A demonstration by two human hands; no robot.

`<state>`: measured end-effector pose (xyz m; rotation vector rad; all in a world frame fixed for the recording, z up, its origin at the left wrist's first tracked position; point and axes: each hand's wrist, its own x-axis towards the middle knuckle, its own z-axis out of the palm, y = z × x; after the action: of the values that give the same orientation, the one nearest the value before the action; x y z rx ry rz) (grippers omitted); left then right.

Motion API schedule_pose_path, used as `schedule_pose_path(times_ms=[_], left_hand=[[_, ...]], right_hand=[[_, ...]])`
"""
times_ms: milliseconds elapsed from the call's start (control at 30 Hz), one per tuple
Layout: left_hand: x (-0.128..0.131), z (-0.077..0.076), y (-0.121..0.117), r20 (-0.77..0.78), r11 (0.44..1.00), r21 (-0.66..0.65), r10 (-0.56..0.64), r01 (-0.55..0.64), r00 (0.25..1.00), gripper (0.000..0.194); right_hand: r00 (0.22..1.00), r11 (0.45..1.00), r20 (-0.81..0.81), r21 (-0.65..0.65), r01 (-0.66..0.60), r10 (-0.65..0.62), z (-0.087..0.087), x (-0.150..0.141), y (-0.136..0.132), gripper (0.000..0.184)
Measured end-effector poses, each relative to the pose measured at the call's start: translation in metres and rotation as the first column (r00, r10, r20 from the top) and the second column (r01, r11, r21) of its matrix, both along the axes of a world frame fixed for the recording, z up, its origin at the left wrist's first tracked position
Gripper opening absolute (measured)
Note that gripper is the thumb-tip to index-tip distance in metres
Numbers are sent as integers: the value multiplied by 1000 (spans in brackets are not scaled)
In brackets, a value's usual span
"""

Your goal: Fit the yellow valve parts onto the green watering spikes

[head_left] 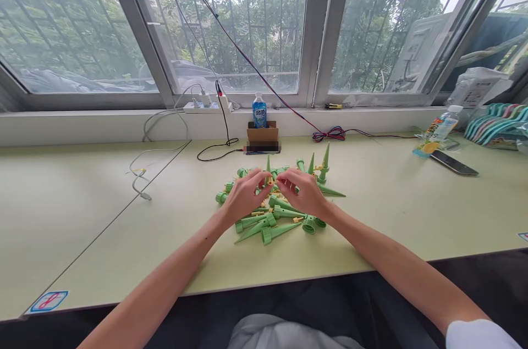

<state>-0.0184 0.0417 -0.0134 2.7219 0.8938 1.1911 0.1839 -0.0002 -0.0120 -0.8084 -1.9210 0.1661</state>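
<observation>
Both my hands meet over a loose pile of green plastic watering spikes (284, 232) with screw-cap ends. My left hand (248, 193) is closed in a pinch, with a small orange valve piece (270, 182) at its fingertips. A green spike (268, 164) points up just behind those fingertips; whether it is held, I cannot tell. Fingers of my right hand (303, 190) are pressed together close by, hiding what is in them. More small yellow-orange valves (297, 220) lie among the spikes. To the right, a spike with a yellow valve (325, 165) stands upright.
Behind the pile are a small brown box (264, 133) and a blue-labelled bottle (259, 111). Coiled cable (330, 133) lies by the window ledge. On the right are a tilted bottle (441, 126), a phone (454, 163) and hangers (497, 123). A white cable (140, 187) crosses the left.
</observation>
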Motion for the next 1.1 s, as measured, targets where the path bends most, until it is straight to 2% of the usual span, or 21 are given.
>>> schedule_pose_path(times_ms=[200, 500, 667, 1100], left_hand=[[1, 1, -3, -21, 1000, 14, 20, -20, 1000, 13], [3, 2, -5, 22, 995, 82, 48, -50, 999, 14], [3, 1, -6, 36, 993, 70, 96, -99, 995, 13], [5, -4, -7, 8, 991, 87, 98, -99, 995, 10]], right_hand=[[998, 1000, 58, -9, 15, -15, -4, -1, 1, 14], [999, 999, 22, -28, 31, -31, -7, -4, 3, 11], [998, 997, 27, -52, 53, -52, -10, -6, 4, 10], [980, 989, 152, -54, 141, -131, -15, -7, 7, 9]])
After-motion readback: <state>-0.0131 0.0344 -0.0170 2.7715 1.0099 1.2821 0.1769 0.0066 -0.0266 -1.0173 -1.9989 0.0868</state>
